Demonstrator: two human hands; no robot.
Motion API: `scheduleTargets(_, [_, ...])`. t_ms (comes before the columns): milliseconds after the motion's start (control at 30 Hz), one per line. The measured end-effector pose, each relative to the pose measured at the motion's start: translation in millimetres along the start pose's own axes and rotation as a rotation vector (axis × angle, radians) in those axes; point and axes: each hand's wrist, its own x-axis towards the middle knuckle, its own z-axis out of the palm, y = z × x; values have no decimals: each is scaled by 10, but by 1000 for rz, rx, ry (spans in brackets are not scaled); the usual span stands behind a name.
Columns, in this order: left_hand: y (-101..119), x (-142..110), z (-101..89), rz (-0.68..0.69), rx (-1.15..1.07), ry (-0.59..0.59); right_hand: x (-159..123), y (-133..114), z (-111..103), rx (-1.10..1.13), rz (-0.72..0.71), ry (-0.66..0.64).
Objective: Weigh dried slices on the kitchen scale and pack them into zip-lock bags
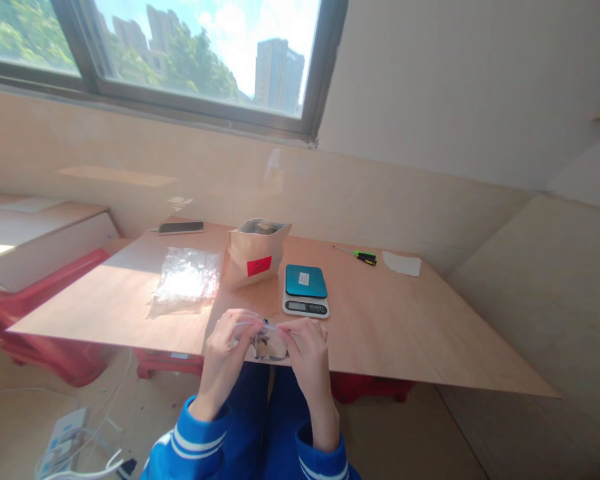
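Note:
At the table's front edge, my left hand [233, 337] and my right hand [304, 339] pinch the top edge of a small clear plastic bag [271, 346] between them. Some small dark pieces show inside the bag, too small to name. Just beyond my right hand sits a kitchen scale [306, 290] with a blue-green top, a white label and a small display. Behind my left hand a brown paper pouch [240, 257] with a red label stands upright with its mouth open. A stack of clear plastic bags [187, 275] lies to its left.
Toward the back right are a screwdriver [365, 257] with a green and black handle and a white piece of paper [403, 263]. A phone [181, 228] lies at the back left. Red stools [167, 363] stand under the table; a power strip [67, 437] with cables is on the floor.

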Motion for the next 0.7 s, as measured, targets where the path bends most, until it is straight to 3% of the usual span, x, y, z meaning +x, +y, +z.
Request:
scheduleTargets(267, [-4, -13, -39, 3, -19, -47, -16, 36, 45, -53, 18, -18])
scheduleTargets(567, [37, 19, 27, 58, -76, -142, -93, 93, 88, -79, 99, 77])
scheduleTargets(700, [44, 11, 28, 61, -64, -119, -89, 95, 82, -53, 108, 83])
